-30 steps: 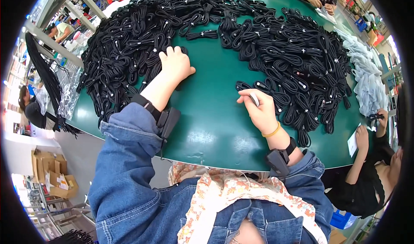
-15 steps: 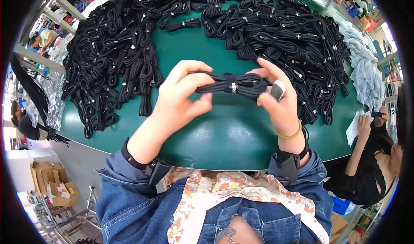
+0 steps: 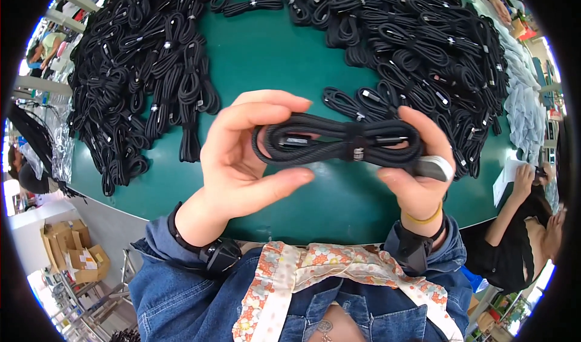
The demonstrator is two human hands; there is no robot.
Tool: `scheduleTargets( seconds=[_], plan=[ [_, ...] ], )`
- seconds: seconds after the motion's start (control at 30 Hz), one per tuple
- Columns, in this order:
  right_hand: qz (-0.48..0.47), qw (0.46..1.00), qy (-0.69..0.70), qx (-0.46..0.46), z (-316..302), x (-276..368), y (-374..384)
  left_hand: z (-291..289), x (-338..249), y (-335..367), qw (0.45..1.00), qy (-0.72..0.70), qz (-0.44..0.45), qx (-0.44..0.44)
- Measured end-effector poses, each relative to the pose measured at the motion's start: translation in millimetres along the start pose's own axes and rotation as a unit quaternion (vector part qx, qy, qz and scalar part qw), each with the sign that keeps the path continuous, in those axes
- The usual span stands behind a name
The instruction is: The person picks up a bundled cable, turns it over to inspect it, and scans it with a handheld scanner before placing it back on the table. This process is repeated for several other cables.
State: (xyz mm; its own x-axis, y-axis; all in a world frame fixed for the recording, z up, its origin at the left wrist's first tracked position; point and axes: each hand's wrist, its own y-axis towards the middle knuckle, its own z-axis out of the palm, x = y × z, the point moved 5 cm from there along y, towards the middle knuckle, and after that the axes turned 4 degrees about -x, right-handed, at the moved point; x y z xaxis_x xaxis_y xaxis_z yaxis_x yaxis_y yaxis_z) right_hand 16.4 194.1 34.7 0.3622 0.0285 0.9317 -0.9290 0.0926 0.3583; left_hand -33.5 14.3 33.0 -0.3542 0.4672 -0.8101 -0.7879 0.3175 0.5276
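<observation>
Fingers [image 3: 260, 115] pinch black banded cable coil [image 3: 339, 141]

Black cable bundle [image 3: 339, 142], green table [image 3: 266, 58]

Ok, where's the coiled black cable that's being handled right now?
In the head view, the coiled black cable is mid-frame, held above the green table between the left hand and right hand.

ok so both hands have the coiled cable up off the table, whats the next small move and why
Probably turn the cable over to check its other side. The left hand and right hand pinch its two ends, the strap faces the camera, and the right hand also holds a small silver piece, so setting it down looks premature.
</observation>
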Motion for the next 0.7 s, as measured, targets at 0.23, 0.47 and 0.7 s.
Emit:
scheduleTargets(
  seconds=[0.23, 0.47, 0.7],
  plan=[
    [-0.034, 0.999, -0.022, -0.024, -5.2, 2.0, 0.0, -0.7, -5.5, 1.1, 0.999, 0.035, 0.001, 0.025],
    [0.24, 0.962, 0.054, -0.122, -8.4, -18.8, -11.5, 7.5, 28.0, -16.9, 0.917, -0.283, -0.28, 0.01],
    [0.211, 0.969, 0.085, -0.097, -7.6, -22.2, -12.1, 10.7, 27.1, -16.0, 0.912, -0.315, -0.261, 0.004]
  ],
)
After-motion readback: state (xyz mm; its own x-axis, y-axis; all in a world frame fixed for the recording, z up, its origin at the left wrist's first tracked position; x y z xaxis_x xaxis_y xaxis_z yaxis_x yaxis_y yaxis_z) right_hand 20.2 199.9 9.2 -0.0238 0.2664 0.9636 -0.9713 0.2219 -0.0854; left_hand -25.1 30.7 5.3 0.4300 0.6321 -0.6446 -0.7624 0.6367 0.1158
